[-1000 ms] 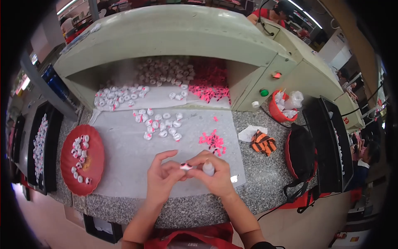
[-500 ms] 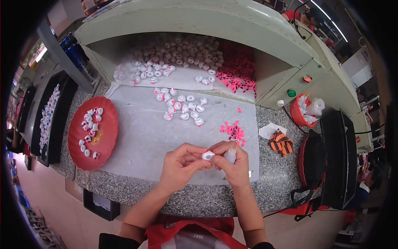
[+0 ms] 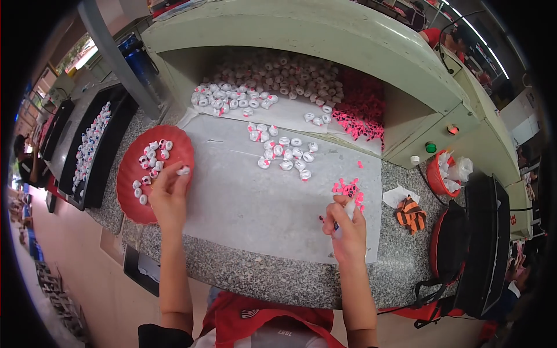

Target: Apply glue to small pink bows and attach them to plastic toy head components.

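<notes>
My left hand [image 3: 168, 197] is over the right rim of a red scalloped plate [image 3: 129, 200], its fingertips closed on a small white piece [image 3: 184, 170]. Several similar white pieces with pink and dark markings [image 3: 152, 155] lie on that plate. At the right, my right hand [image 3: 347, 232] is wrapped round a small translucent squeeze bottle [image 3: 350, 207]. Just beyond its fingers lies a loose heap of tiny pink pieces [image 3: 347, 188] on the pale work sheet [image 3: 232, 197]. A small dark-and-pink bit [image 3: 322, 218] shows beside the fingers; whether they touch it I cannot tell.
More white pieces [image 3: 285, 152] are scattered mid-sheet. A pale green cabinet [image 3: 301, 29] holds big piles of white and pink pieces. Rightward are an orange striped cloth [image 3: 411, 215], a red basket [image 3: 436, 174] and a black bag [image 3: 449, 240]. A black tray [image 3: 107, 156] stands left.
My hands were together at the front of the sheet around a white piece. The left has carried a white piece to the plate; the right has moved apart rightward, still holding the bottle.
</notes>
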Tool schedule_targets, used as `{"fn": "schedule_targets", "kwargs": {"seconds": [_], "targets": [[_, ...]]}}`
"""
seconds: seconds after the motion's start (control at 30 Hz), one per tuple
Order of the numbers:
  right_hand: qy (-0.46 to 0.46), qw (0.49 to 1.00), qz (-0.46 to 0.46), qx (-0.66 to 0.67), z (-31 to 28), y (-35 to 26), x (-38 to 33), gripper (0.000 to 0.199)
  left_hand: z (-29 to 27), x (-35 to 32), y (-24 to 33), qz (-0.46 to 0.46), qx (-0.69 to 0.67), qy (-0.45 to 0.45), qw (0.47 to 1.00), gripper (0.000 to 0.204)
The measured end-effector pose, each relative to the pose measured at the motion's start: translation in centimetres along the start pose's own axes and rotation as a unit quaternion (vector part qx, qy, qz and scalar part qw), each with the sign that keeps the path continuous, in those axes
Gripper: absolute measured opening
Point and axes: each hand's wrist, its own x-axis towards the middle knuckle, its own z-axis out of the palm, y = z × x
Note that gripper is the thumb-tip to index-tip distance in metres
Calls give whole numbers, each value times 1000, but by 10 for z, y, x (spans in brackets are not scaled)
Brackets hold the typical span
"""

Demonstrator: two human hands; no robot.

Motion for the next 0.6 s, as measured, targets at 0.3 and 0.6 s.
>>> {"fn": "schedule_targets", "kwargs": {"seconds": [0.3, 0.6], "targets": [[-160, 978, 66, 119, 17, -12, -15, 54, 112, -8, 15, 250, 237, -97, 934, 29], [18, 983, -169, -72, 7, -38, -36, 44, 90, -53, 85, -242, -440, -398, 768, 35]]}}
